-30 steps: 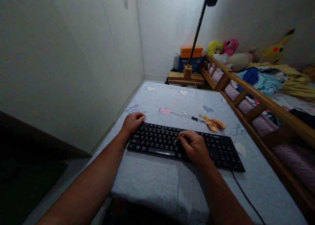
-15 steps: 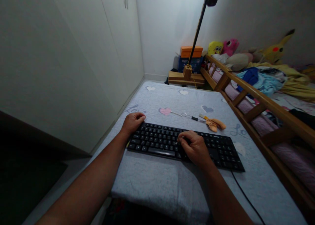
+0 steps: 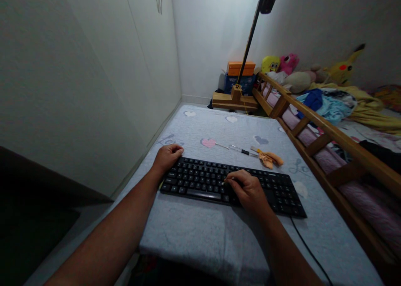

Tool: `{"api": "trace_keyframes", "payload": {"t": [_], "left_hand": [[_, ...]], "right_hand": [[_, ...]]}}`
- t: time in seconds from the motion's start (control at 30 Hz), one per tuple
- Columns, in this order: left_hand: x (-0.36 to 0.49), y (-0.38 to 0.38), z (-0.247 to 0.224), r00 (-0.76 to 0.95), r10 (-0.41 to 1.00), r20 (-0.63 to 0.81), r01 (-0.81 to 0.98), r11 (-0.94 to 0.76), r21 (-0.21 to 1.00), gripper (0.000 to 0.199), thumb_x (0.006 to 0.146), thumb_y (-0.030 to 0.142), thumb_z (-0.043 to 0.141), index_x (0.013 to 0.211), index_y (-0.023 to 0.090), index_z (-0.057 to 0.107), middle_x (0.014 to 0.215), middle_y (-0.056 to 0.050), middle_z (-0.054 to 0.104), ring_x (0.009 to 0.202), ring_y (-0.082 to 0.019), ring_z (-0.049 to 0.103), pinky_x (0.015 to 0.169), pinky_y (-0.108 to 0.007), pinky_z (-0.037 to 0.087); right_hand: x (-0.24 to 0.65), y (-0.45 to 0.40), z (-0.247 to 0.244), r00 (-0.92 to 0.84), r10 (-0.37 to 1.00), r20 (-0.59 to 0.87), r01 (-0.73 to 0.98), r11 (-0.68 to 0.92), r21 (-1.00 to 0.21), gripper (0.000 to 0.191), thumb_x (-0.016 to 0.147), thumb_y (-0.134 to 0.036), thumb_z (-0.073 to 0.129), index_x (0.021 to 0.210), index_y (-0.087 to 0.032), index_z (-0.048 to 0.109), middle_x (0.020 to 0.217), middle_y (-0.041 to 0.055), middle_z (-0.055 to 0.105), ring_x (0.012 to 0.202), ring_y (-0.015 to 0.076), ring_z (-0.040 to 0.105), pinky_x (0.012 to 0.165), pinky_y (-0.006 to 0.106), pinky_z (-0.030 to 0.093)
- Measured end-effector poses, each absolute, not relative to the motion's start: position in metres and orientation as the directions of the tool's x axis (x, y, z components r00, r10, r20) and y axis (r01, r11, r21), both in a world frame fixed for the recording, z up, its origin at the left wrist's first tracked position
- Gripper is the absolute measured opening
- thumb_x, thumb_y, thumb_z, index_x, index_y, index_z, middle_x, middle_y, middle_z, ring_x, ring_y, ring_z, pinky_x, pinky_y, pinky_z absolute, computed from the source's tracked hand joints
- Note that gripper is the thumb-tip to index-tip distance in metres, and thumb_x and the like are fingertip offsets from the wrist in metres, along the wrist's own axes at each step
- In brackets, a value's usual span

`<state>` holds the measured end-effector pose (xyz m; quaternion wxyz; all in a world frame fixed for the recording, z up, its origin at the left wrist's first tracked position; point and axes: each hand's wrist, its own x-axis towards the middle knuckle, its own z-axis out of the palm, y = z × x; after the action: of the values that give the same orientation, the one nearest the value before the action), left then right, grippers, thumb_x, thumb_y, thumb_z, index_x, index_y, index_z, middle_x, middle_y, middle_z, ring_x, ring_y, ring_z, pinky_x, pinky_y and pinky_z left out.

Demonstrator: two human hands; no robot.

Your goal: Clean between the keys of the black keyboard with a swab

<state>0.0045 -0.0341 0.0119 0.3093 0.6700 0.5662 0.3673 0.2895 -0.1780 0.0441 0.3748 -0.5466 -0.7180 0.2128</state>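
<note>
A black keyboard (image 3: 200, 181) lies flat on the cloth-covered table, its long side across in front of me. My left hand (image 3: 169, 155) is closed on its upper left corner, thumb and fingers together at the edge. Over the keys right of centre, my right hand (image 3: 246, 186) is closed in a pinch on a thin stick with a white tip, which looks like a cotton swab (image 3: 223, 183). The tip points down among the keys; most of the stick is hidden by the fingers.
Beyond the keyboard lie a thin pale stick (image 3: 222, 145), a wire tool with a black grip (image 3: 245, 152) and a crumpled orange cloth (image 3: 269, 158). A cable (image 3: 308, 248) runs toward me. A wooden bed rail (image 3: 313, 115) borders the right, a white cabinet (image 3: 125, 89) the left.
The whole view has shifted slightly. My left hand stays at the keyboard corner; my right hand remains over nearly the same keys, still pinching the swab.
</note>
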Motion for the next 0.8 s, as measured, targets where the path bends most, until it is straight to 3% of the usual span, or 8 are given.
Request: {"api": "trace_keyframes", "payload": {"t": [0.27, 0.8], "left_hand": [[0.005, -0.034, 0.012, 0.093, 0.985, 0.145, 0.532, -0.172, 0.829, 0.032, 0.075, 0.045, 0.059, 0.077, 0.015, 0.07, 0.069, -0.004, 0.069, 0.066, -0.019, 0.062, 0.064, -0.029, 0.045], [0.005, -0.034, 0.012, 0.078, 0.987, 0.139, 0.523, -0.159, 0.837, 0.031, 0.072, 0.045, 0.06, 0.075, 0.016, 0.07, 0.068, -0.002, 0.068, 0.065, -0.018, 0.061, 0.065, -0.029, 0.045]], "right_hand": [[0.287, -0.175, 0.039, -0.035, 0.946, 0.323, 0.586, 0.281, -0.76, 0.015, 0.089, -0.023, 0.056, 0.083, -0.022, 0.069, 0.085, 0.0039, 0.071, 0.085, 0.02, 0.064, 0.08, 0.033, 0.046], [0.299, -0.18, 0.039, 0.016, 0.938, 0.345, 0.638, 0.256, -0.726, 0.014, 0.087, -0.024, 0.056, 0.083, -0.022, 0.07, 0.085, 0.005, 0.071, 0.082, 0.0207, 0.065, 0.078, 0.034, 0.048]]}}
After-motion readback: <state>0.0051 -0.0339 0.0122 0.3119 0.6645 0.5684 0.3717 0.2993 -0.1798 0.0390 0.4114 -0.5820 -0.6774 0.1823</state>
